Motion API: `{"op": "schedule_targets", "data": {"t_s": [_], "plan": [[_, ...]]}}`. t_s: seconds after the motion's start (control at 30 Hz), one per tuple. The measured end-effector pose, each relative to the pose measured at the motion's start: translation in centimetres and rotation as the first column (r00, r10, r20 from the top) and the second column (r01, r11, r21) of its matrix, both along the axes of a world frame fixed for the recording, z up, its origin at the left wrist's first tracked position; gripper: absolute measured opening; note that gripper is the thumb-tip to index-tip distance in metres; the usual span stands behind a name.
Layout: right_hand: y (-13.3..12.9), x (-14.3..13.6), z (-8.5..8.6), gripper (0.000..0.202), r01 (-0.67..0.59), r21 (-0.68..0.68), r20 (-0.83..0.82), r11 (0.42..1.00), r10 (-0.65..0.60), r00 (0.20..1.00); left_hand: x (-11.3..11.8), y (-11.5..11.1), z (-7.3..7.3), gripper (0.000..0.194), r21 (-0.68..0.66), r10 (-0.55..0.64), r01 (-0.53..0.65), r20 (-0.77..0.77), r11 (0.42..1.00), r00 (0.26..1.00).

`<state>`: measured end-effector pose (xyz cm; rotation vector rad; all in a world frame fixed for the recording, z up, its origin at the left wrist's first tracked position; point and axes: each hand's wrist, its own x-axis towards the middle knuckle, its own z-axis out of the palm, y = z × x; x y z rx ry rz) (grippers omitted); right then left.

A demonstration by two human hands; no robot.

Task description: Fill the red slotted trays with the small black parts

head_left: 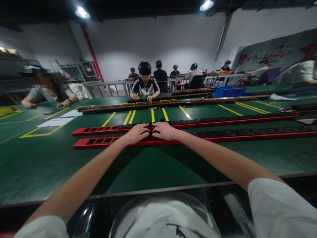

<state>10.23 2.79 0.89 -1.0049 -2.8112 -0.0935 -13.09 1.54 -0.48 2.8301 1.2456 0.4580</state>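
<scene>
Two long red rails with square openings lie side by side across the green table: a near rail (85, 145) and a far rail (80, 133). Black square pieces (229, 133) fill much of their right-hand length, while several openings show at the left ends. My left hand (136, 134) and my right hand (165, 131) meet over the rails, fingertips and thumbs on either side of a small black piece (149, 135). Both hands grip it from the sides. My fingers partly hide this piece, and I cannot tell how deep it sits in the near rail.
Farther back, long dark strips (173, 104) run across the green table (128, 168), which has yellow tape lines. A blue bin (230, 92) stands behind them. Paper sheets (58, 121) lie at left. A co-worker (145, 84) sits opposite, another person (47, 89) at left.
</scene>
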Motion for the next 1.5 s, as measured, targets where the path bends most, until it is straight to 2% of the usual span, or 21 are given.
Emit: {"op": "schedule_targets", "data": {"t_s": [0.4, 1.5], "plan": [[0.06, 0.03, 0.01, 0.044, -0.017, 0.001, -0.007, 1.0, 0.017, 1.0, -0.25, 0.54, -0.58, 0.046, 0.006, -0.001, 0.001, 0.002, 1.0, 1.0], [0.24, 0.02, -0.09, 0.043, -0.051, 0.03, -0.018, 0.998, 0.052, 0.998, -0.11, 0.28, -0.27, 0.044, 0.002, -0.007, 0.007, 0.008, 1.0, 1.0]]}}
